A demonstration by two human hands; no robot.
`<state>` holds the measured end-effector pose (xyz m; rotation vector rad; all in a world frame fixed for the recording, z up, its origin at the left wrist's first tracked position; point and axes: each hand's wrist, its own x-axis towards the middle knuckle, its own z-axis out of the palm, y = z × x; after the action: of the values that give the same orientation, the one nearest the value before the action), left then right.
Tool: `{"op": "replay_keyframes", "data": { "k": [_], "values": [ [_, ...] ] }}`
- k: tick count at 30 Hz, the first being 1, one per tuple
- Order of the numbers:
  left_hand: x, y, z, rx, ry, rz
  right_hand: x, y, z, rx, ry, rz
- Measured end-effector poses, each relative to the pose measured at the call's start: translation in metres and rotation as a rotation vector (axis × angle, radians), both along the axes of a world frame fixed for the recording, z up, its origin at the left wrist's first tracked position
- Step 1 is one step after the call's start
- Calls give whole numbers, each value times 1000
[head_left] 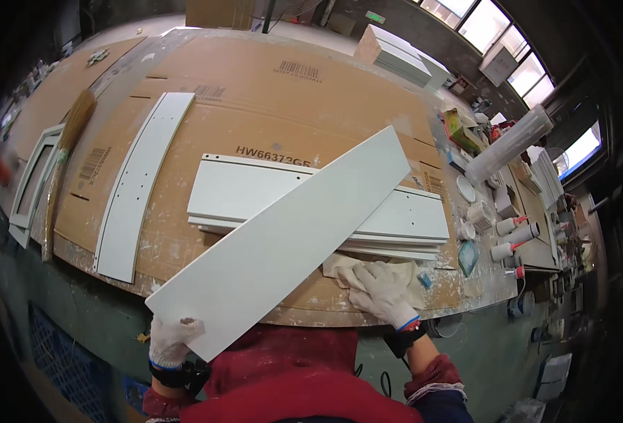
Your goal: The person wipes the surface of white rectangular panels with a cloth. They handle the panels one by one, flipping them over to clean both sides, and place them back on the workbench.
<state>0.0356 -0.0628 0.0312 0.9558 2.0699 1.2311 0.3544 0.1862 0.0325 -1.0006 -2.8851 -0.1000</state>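
My left hand (170,342), in a white glove, grips the lower end of a long white board (297,233). The board slants up to the right, across a stack of white boards (248,185) that have small dark holes. My gloved right hand (385,292) rests at the table's near edge, with its fingers closed on a pale cloth (338,269). A small blue piece (424,280) lies beside that hand. The underside of the held board and the fingers beneath it are hidden.
Cardboard (255,92) covers the worktable. To the left lie another holed white board (142,187), a brush (79,120) and a white frame (33,180). Bottles (502,250), a jar (479,215) and a clear plastic roll (509,144) line the right side. Board stacks (396,56) stand far back.
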Motion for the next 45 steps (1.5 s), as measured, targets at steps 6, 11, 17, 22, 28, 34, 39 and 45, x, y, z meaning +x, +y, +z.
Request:
{"op": "replay_keyframes", "data": {
  "k": [6,11,17,22,28,34,39,45],
  "values": [
    [-8,-24,24,-230,73,-36,-23,-14,70,-941,881,-296],
    [1,15,95,333,531,-635,-50,1,84,-1694,1476,-276],
    [2,-2,59,354,1072,-216,-45,2,33,-1745,1676,-391],
    [0,-35,-6,659,-820,289,-67,-16,27,-1853,1828,-403],
    [7,-76,-56,627,-947,170,-113,-6,43,-1705,1491,-144],
    [-12,-80,-23,1011,-900,603,-222,-7,88,-1846,1066,85],
    [-65,-66,-23,936,-717,711,-221,-17,78,-1867,628,202],
    [-111,-8,-37,1076,-644,860,-170,-5,54,-1807,557,-81]
  ]
}}
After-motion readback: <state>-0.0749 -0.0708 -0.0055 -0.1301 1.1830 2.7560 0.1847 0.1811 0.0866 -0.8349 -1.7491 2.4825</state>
